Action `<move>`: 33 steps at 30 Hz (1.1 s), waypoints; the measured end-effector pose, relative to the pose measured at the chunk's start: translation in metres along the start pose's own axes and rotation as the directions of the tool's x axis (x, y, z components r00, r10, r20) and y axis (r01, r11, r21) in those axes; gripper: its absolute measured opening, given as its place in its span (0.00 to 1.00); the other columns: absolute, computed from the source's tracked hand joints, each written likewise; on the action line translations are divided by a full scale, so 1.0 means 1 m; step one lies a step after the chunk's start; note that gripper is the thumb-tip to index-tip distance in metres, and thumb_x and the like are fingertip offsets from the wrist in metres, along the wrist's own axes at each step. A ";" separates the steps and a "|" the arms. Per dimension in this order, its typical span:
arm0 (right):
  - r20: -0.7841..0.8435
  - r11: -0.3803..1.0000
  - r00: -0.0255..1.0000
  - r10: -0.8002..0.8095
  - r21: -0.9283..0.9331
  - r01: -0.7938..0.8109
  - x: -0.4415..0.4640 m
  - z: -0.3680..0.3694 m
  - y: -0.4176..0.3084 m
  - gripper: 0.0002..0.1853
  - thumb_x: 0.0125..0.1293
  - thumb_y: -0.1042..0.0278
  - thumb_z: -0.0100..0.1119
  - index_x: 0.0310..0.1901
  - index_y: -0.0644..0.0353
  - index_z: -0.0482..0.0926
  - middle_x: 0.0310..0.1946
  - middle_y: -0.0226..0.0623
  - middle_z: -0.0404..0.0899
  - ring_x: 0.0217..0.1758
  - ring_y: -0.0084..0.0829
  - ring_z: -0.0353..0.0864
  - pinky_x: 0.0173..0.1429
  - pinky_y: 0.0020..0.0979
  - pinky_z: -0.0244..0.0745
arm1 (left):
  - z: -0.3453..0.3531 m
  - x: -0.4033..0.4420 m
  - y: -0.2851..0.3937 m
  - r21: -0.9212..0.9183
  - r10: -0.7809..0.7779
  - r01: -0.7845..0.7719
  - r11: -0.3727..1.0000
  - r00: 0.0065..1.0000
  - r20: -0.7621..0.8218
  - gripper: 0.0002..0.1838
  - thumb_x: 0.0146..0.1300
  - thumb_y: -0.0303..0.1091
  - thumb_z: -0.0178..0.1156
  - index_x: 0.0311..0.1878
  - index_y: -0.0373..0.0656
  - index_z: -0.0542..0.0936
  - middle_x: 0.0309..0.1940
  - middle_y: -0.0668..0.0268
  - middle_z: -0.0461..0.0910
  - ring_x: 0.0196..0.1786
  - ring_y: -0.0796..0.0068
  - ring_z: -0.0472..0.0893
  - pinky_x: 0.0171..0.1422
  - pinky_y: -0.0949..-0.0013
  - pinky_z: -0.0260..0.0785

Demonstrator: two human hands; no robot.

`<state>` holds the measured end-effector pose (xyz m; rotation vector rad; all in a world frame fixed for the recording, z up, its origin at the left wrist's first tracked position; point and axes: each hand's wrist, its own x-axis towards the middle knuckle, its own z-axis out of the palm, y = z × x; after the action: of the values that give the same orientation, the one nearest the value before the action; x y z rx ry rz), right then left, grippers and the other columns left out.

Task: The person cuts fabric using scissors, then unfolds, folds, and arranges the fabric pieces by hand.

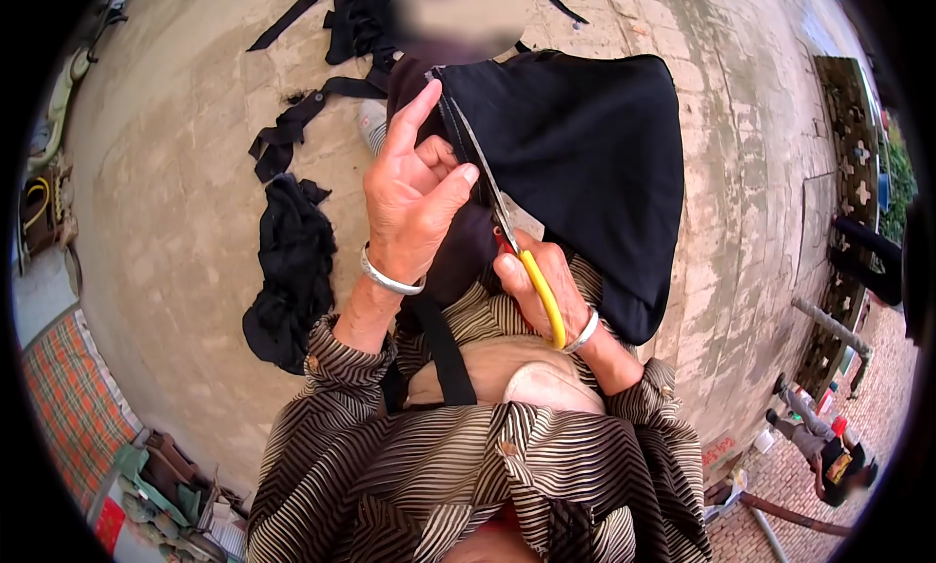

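My right hand (541, 285) is wrapped round a pair of scissors (544, 295) with a yellow handle and long metal blades. The blades point up and away along the edge of a black cloth (595, 163) draped over my lap and to the right. My left hand (414, 188) grips that edge, its index finger stretched along it and the other fingers curled. The thumb lies close beside the blades. How far the blades are apart is hard to see. Both wrists wear silver bangles.
Black cloth scraps (291, 271) and dark strips (286, 134) lie on the paved ground to the left and ahead. A plaid cloth (78, 397) is at the far left. Another person (824, 451) is at the far right, near a metal pipe (834, 326).
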<state>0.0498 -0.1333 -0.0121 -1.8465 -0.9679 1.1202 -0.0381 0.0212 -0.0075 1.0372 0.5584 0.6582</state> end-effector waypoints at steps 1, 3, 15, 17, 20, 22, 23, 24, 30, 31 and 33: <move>0.000 1.000 1.000 0.000 0.001 0.000 -0.001 0.000 0.000 0.30 0.67 0.41 0.53 0.31 0.68 0.68 0.18 0.53 0.68 0.24 0.53 0.71 0.33 0.43 0.67 | 0.000 0.000 0.000 0.001 0.000 0.000 1.000 1.000 0.000 0.39 0.56 0.11 0.55 0.73 0.35 0.58 0.28 0.73 0.72 0.31 0.88 0.70 0.36 0.83 0.63; 0.009 0.997 0.998 0.060 0.052 -0.060 -0.001 0.000 -0.001 0.30 0.67 0.40 0.53 0.29 0.68 0.68 0.17 0.52 0.68 0.23 0.50 0.72 0.32 0.43 0.68 | 0.000 -0.001 0.002 0.001 0.004 -0.004 1.000 1.000 0.012 0.39 0.56 0.11 0.55 0.73 0.35 0.58 0.28 0.73 0.72 0.31 0.88 0.70 0.36 0.83 0.63; 0.034 0.992 0.997 -0.073 0.104 0.069 0.006 0.000 0.003 0.29 0.63 0.42 0.60 0.37 0.65 0.67 0.22 0.45 0.72 0.27 0.42 0.75 0.36 0.40 0.71 | 0.000 -0.003 -0.001 0.055 0.024 -0.024 0.998 1.000 0.002 0.39 0.56 0.11 0.55 0.73 0.34 0.57 0.29 0.72 0.71 0.32 0.87 0.70 0.38 0.82 0.65; 0.039 0.994 0.998 -0.055 0.096 0.051 0.007 -0.001 0.001 0.28 0.64 0.42 0.59 0.37 0.66 0.67 0.22 0.46 0.71 0.27 0.43 0.75 0.35 0.40 0.71 | 0.000 -0.003 -0.004 0.074 0.037 -0.037 0.997 0.999 0.006 0.39 0.57 0.12 0.56 0.74 0.34 0.56 0.29 0.73 0.71 0.32 0.88 0.69 0.37 0.84 0.63; 0.035 0.995 0.999 0.004 0.095 -0.007 0.007 -0.001 0.000 0.28 0.66 0.43 0.56 0.34 0.67 0.68 0.20 0.50 0.70 0.26 0.46 0.74 0.34 0.41 0.69 | 0.001 -0.005 -0.005 0.095 0.050 -0.052 0.994 0.999 0.018 0.39 0.59 0.14 0.57 0.74 0.33 0.56 0.29 0.74 0.70 0.31 0.89 0.68 0.36 0.85 0.60; 0.027 0.994 0.999 0.043 0.102 -0.046 0.007 0.000 -0.001 0.27 0.67 0.44 0.55 0.32 0.68 0.68 0.20 0.52 0.69 0.26 0.49 0.74 0.34 0.42 0.69 | 0.001 -0.005 -0.005 0.097 0.053 -0.055 0.994 0.998 0.024 0.39 0.59 0.14 0.57 0.74 0.33 0.56 0.28 0.74 0.70 0.30 0.89 0.67 0.36 0.85 0.60; 0.014 0.995 0.998 0.058 0.079 -0.059 0.007 0.001 -0.003 0.27 0.68 0.45 0.54 0.31 0.68 0.68 0.19 0.55 0.69 0.26 0.52 0.73 0.33 0.43 0.68 | 0.000 -0.005 -0.004 0.101 0.051 -0.054 0.993 0.998 0.029 0.39 0.59 0.14 0.57 0.74 0.33 0.55 0.28 0.74 0.70 0.30 0.89 0.67 0.36 0.85 0.60; -0.001 0.996 0.997 0.072 0.056 -0.072 0.007 0.002 -0.004 0.27 0.69 0.46 0.53 0.29 0.69 0.68 0.19 0.57 0.68 0.26 0.56 0.73 0.33 0.44 0.68 | 0.000 -0.005 -0.004 0.104 0.050 -0.053 0.993 0.998 0.033 0.39 0.59 0.14 0.57 0.74 0.33 0.55 0.28 0.74 0.70 0.30 0.89 0.67 0.35 0.85 0.60; 0.001 0.995 0.996 0.095 0.021 -0.095 0.008 0.001 0.000 0.27 0.67 0.46 0.56 0.29 0.68 0.69 0.18 0.55 0.69 0.25 0.54 0.73 0.33 0.44 0.68 | -0.004 -0.005 -0.007 0.104 0.052 -0.056 0.993 0.998 0.042 0.40 0.56 0.11 0.54 0.74 0.35 0.56 0.26 0.72 0.71 0.29 0.87 0.69 0.35 0.82 0.62; 0.002 0.995 0.996 0.093 0.019 -0.093 0.008 -0.002 -0.002 0.27 0.67 0.46 0.56 0.29 0.68 0.69 0.18 0.55 0.69 0.25 0.54 0.73 0.33 0.44 0.68 | -0.004 -0.005 -0.006 0.104 0.054 -0.058 0.993 0.998 0.041 0.40 0.56 0.11 0.54 0.74 0.35 0.56 0.26 0.72 0.71 0.29 0.87 0.69 0.35 0.82 0.62; 0.107 0.996 0.994 0.030 0.081 -0.039 0.009 -0.010 -0.008 0.27 0.65 0.44 0.59 0.32 0.67 0.68 0.20 0.49 0.71 0.26 0.46 0.75 0.34 0.41 0.70 | -0.004 -0.005 -0.004 0.129 0.047 -0.049 0.990 0.999 0.022 0.40 0.56 0.11 0.54 0.74 0.35 0.56 0.26 0.72 0.71 0.29 0.87 0.69 0.35 0.82 0.63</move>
<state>0.0599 -0.1238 -0.0050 -1.7587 -0.9376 1.2713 -0.0436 0.0186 -0.0123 1.1800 0.5667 0.6608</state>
